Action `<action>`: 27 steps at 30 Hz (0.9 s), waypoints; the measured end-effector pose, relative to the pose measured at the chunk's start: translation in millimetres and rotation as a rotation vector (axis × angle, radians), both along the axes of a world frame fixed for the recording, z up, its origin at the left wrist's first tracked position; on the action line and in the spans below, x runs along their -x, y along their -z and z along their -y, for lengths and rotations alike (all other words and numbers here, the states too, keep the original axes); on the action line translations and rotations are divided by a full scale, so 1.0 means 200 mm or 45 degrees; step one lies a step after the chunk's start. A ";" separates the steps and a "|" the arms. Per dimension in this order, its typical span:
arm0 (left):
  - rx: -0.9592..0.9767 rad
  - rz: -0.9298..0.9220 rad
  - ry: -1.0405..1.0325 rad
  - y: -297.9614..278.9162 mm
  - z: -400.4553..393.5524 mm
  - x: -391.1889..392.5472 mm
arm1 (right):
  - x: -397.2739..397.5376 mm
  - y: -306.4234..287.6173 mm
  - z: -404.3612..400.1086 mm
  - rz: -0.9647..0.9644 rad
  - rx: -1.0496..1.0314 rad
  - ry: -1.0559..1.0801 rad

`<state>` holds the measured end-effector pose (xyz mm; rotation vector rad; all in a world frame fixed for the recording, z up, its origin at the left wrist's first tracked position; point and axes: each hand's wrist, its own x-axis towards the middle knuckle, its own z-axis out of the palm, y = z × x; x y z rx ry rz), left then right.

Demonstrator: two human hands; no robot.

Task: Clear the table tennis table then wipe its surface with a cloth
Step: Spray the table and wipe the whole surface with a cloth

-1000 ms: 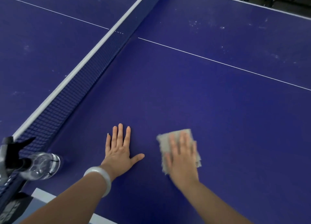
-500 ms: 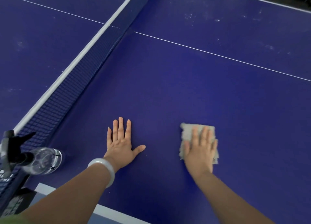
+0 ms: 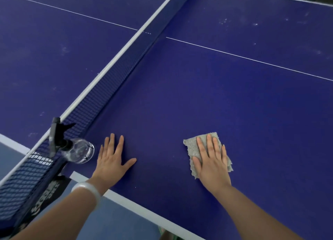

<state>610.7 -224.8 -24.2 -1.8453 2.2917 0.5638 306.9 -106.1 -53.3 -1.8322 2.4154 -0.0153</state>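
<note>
The flat right hand [image 3: 211, 163] has pushed the cloth [image 3: 192, 146] further right along the bench [image 3: 234, 104], left hand [image 3: 112, 158] resting flat, so wiping continues.

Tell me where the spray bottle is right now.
In the head view the spray bottle lies at lower left on the table, against the net, just left of the left hand.

place: table tennis room | evidence: blue table tennis table [image 3: 216, 104] with white lines, dark net [image 3: 100, 102] stretched across it
</note>
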 end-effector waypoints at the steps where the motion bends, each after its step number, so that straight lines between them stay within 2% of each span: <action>1: -0.009 0.009 0.000 0.01 -0.01 -0.03 | 0.00 0.00 0.00 0.004 -0.010 0.007; 7: -0.051 0.065 0.017 0.05 -0.01 -0.03 | -0.22 0.01 0.09 0.073 0.060 0.208; 12: -0.099 0.100 0.042 0.03 0.00 -0.04 | -0.45 -0.01 -0.08 0.044 0.039 -0.414; 14: -0.105 0.084 0.045 0.03 0.00 -0.04 | -0.35 -0.01 -0.15 0.027 0.029 -0.463; 18: -0.099 0.098 0.056 0.03 0.00 -0.04 | -0.18 -0.02 -0.11 0.033 0.013 -0.027; 21: -0.123 0.127 0.070 0.03 0.00 -0.04 | -0.30 -0.03 0.00 0.128 -0.033 0.208; 23: -0.133 0.128 0.083 0.03 0.00 -0.05 | -0.46 -0.04 0.04 0.114 -0.041 0.096; 27: -0.165 0.091 0.112 0.04 0.01 -0.06 | -0.71 -0.04 -0.09 0.046 -0.048 -0.346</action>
